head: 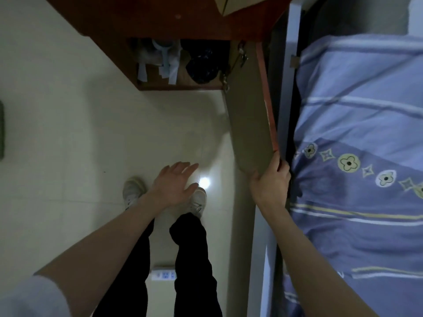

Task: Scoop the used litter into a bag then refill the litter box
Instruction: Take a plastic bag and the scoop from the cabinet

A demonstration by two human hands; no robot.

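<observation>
While we look straight down past our own legs, the scene sorts itself so:

Door: our right hand [270, 183] grips the lower corner of the open cabinet door [248, 124], fingers curled round its edge; the door stands swung out between the floor and the bed.
Free hand: our left hand [175, 183] hovers over the floor, fingers straight and slightly spread, holding nothing.
Cabinet: the reddish-brown wooden cabinet [160, 14] shows one open compartment with a dark crumpled bag [201, 66] on the right and pale plastic wrapping round a light blue scoop-like thing [160, 56] on the left.
Task's thing: we see no litter box; the dark bag in the compartment is the nearest candidate.
In the way: the bed with its blue striped, flower-printed cover [359, 138] crowds the door's right side.
Floor: glossy pale tiles [68, 110] with a bright lamp glare; a white power strip [163, 274] lies behind our feet.
Hard to make out: the compartment is dim and blurred, its contents uncertain.
</observation>
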